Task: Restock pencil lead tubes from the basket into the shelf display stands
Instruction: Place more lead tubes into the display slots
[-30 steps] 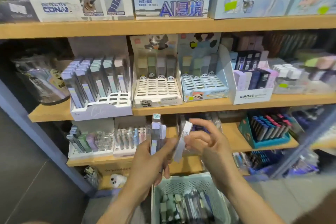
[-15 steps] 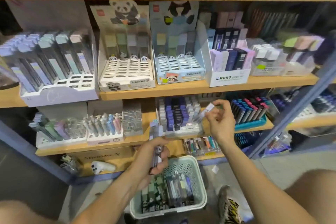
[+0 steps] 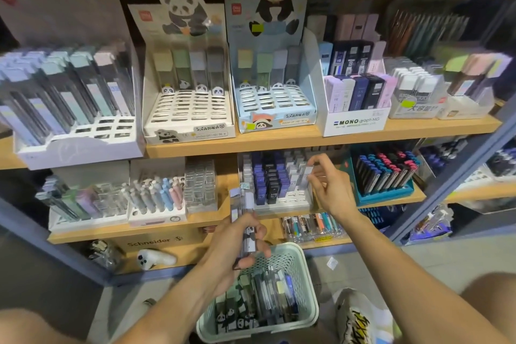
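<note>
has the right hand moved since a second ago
Yes. The right hand went from in front of the left hand, above the basket, up and right to the purple-and-black lead stand, setting a white tube there.

I see my left hand (image 3: 240,243) gripping a bunch of lead tubes (image 3: 243,213) upright above the pale green basket (image 3: 303,262), which holds more tubes; my right hand (image 3: 328,186) pinches a pale tube (image 3: 303,176) at the right edge of the display stand (image 3: 279,204) on the lower shelf (image 3: 391,200); two panda stands (image 3: 190,126) sit on the shelf above.
</note>
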The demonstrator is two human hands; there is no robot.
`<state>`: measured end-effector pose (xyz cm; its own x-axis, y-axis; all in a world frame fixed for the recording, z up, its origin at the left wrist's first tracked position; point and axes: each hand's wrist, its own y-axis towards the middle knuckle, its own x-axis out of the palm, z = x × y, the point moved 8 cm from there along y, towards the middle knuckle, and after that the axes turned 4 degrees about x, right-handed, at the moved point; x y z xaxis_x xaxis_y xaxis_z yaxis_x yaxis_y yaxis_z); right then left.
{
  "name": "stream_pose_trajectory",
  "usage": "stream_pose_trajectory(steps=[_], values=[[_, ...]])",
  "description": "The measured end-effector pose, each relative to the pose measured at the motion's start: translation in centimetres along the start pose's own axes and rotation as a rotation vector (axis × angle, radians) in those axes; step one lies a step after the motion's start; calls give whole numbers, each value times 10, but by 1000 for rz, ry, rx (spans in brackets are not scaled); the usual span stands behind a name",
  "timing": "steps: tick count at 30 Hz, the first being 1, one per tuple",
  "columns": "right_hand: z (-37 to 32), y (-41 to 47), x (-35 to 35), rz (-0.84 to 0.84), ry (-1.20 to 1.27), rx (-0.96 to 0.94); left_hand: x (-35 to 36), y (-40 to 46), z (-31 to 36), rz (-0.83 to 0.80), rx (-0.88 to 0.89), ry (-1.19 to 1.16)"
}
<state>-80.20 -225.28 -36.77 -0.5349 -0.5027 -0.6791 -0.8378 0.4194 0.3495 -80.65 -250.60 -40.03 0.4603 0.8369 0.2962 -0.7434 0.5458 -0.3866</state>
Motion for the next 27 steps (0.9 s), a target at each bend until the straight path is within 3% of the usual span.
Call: stream_pose_trajectory(steps=[4, 9, 18, 24, 27], values=[[-6, 1, 14, -89, -129, -81, -1, -1, 1, 26, 1, -13], [-6, -2, 8, 67, -206, -107, -1, -3, 5, 34, 3, -33], [-4, -8, 9, 107, -219, -68, 2, -12, 9, 7, 15, -32], [-4, -20, 3, 119, -188, -27, 5, -19, 15, -19, 41, -22], [-35, -28, -8, 239, 40, 99, 6, -24, 25, -36, 74, -22]])
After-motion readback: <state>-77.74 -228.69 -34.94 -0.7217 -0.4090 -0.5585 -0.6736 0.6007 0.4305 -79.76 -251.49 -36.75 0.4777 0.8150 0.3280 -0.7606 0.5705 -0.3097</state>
